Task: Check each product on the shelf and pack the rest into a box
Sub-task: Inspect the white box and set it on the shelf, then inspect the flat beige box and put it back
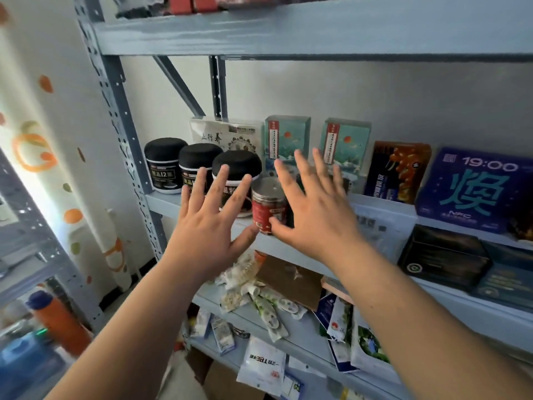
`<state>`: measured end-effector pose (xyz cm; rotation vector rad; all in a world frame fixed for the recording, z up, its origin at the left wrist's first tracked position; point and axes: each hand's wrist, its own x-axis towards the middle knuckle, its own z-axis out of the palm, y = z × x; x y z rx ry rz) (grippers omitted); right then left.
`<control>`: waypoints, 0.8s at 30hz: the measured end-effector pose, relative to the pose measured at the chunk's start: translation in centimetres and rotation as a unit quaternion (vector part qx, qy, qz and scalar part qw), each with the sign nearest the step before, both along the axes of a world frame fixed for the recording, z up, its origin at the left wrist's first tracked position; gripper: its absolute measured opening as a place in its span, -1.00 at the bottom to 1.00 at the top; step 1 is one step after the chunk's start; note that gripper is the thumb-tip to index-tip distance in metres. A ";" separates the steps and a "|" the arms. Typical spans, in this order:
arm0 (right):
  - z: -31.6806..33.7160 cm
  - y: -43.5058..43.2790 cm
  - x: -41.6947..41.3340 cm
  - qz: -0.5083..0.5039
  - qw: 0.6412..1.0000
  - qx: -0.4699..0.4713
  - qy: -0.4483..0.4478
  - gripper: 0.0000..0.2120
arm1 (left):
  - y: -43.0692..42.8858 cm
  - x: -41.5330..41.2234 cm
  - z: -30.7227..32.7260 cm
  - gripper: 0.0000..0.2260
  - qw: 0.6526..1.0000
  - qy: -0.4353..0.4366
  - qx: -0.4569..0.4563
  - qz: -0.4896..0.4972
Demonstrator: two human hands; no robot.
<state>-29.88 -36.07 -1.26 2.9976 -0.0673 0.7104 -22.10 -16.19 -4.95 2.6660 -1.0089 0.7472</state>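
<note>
Head view: a red-labelled jar (268,207) with a clear, silvery lid stands upright at the front edge of the middle shelf (163,203), at the centre of the frame. The left hand (207,226) is to its left and the right hand (314,215) to its right. Both are seen from the back with fingers straight and spread, and neither grips anything. Each thumb tip lies at the jar's lower edge, the left at its lower left and the right overlapping its lower right, but whether either touches the jar cannot be told.

Three black-lidded jars (199,160) stand in a row just left of the red-labelled jar, partly covered by the left hand's fingers. A white flat pack (219,134) leans behind them against the wall. Two teal cartons (285,137) (346,142) stand upright behind the right hand's fingers. Farther right on the same shelf are a dark carton with orange print (398,171) and a purple carton marked "19:00" (473,189).

On the shelf below, a black box (444,258) sits at centre right, and loose sachets (253,287) lie in a heap under the hands. More packets lie on the shelf beneath that. A perforated grey post (115,96) runs down the upper left of the frame. An orange bottle with a blue cap (57,321) stands at lower left.
</note>
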 end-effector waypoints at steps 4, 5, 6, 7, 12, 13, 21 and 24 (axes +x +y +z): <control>1.2 2.4 4.0 0.014 1.000 0.012 0.020 -0.09 | 2.6 3.5 0.9 -0.30 1.000 -0.002 -0.011 0.011; 1.8 3.0 5.0 0.016 0.999 0.014 0.028 -0.09 | 3.2 4.4 1.1 -0.30 1.000 -0.001 -0.013 0.011; 2.4 3.5 6.1 0.017 0.999 0.016 0.032 -0.10 | 3.8 5.3 1.2 -0.30 1.000 0.001 -0.015 0.010; 3.0 4.0 7.2 0.019 0.999 0.021 0.031 -0.11 | 4.3 6.2 1.3 -0.30 1.000 0.003 -0.016 0.010; 6.3 5.5 14.2 0.011 0.998 0.063 0.012 -0.25 | 6.1 10.4 1.5 -0.30 1.000 0.017 -0.011 -0.002; 6.8 5.6 15.9 -0.004 0.998 0.064 0.014 -0.27 | 6.2 11.2 1.5 -0.30 1.000 0.020 -0.007 -0.007; 8.2 5.5 29.1 -0.099 0.990 -0.005 0.104 -0.18 | 7.2 16.9 1.0 -0.31 0.998 0.021 0.012 -0.056; 8.6 4.8 32.4 -0.149 0.980 0.004 0.129 -0.12 | 7.4 18.6 0.7 -0.32 0.997 0.007 0.018 -0.079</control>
